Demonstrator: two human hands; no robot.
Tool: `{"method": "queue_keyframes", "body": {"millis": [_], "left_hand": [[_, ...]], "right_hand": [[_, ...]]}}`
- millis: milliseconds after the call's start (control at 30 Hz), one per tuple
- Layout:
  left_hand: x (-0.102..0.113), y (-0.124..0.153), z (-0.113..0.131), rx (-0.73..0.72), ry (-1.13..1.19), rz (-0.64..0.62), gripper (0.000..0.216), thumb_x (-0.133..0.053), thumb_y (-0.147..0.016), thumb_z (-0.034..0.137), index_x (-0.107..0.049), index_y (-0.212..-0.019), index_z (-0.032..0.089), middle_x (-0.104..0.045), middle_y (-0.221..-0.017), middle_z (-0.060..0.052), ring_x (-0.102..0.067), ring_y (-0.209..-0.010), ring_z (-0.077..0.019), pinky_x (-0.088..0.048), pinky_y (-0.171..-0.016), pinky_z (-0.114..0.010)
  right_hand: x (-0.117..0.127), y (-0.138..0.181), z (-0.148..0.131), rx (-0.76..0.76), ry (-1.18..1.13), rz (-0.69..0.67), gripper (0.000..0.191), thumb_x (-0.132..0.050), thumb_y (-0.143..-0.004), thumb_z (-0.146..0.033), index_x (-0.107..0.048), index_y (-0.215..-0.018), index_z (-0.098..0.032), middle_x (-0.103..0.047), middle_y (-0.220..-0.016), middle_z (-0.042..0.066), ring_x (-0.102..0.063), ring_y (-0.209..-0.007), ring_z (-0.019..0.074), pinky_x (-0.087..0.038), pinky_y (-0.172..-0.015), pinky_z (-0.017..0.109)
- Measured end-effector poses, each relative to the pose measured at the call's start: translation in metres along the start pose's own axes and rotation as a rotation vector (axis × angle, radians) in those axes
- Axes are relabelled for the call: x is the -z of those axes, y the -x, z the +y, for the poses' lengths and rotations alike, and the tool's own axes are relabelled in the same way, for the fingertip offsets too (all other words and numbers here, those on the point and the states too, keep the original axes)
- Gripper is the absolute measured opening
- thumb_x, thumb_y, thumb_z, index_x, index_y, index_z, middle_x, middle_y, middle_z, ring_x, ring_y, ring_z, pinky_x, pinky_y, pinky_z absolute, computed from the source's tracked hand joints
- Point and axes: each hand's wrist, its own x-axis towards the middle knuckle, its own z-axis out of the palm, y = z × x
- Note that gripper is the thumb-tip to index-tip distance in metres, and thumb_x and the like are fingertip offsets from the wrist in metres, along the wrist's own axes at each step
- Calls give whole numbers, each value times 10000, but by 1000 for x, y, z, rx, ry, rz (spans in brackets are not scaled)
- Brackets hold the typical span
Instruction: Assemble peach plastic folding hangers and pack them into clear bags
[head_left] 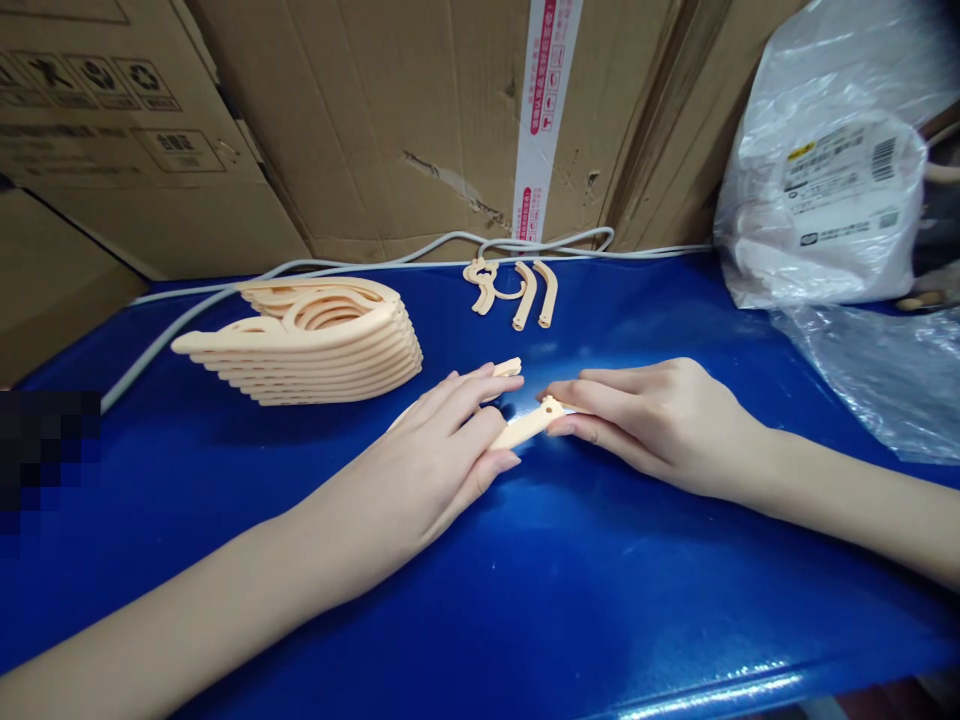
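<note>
A peach plastic hanger part (525, 425) lies on the blue table (570, 600) between my hands. My left hand (442, 450) rests on it with fingers curled over its left end, another peach tip (508, 367) showing past the fingertips. My right hand (645, 420) pinches the part's right end with thumb and fingers pressed together. A stack of several peach folding hangers (307, 340) sits to the left. Small peach hooks and curved pieces (514, 290) lie at the back of the table.
Cardboard boxes (420, 120) wall off the back. A white cable (390, 262) runs along their base. A clear plastic bag with a labelled white package (840, 190) sits at the right, with loose plastic film (885, 380) spilling onto the table.
</note>
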Motion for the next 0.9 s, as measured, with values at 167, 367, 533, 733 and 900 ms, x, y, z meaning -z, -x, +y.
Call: {"method": "queue_keyframes", "body": {"millis": [167,367,533,733,900], "left_hand": [[0,0,-1,0,15,-9,341,-326,-1094,269,-632,-1144,128,-480,-1550,-172,-377,-1503,-219,-353,-1241,-477],[-1,2,-2,-8,1,-12,364,-307,-1098,280,-634,-1146,126,-486,-1547,-164,-371,-1505,-218,-330,-1255,-468],[-3,3,-4,-40,-46,10,429,-269,-1107,317,-609,-1257,103,-500,-1536,-179,-399,-1492,-237,-351,-1244,-480],[-5,3,-5,-63,-77,25,410,-285,-1103,313,-613,-1239,109,-538,-1497,-174,-424,-1476,-264,-381,-1228,-488],[-4,4,-4,-96,-98,25,387,-301,-1099,300,-640,-1123,114,-564,-1459,-184,-440,-1463,-298,-395,-1215,-501]], "right_hand": [[1,-2,-4,89,168,100,427,-374,-1099,-357,-723,-938,-172,-680,-680,3,-672,-586,138,-364,-494,301],[4,-3,-7,98,153,132,371,-432,-1079,-333,-750,-1023,-149,-654,-687,1,-637,-597,128,-417,-547,274],[4,-2,-4,111,136,127,326,-486,-1061,-332,-753,-1120,-152,-654,-703,-5,-602,-596,127,-406,-565,269],[1,0,-2,120,85,115,326,-502,-1055,-336,-759,-1126,-148,-644,-709,-2,-572,-594,124,-378,-561,270],[-1,1,0,102,-16,89,358,-477,-1063,-363,-762,-1134,-158,-623,-697,-5,-549,-585,122,-343,-528,278]]}}
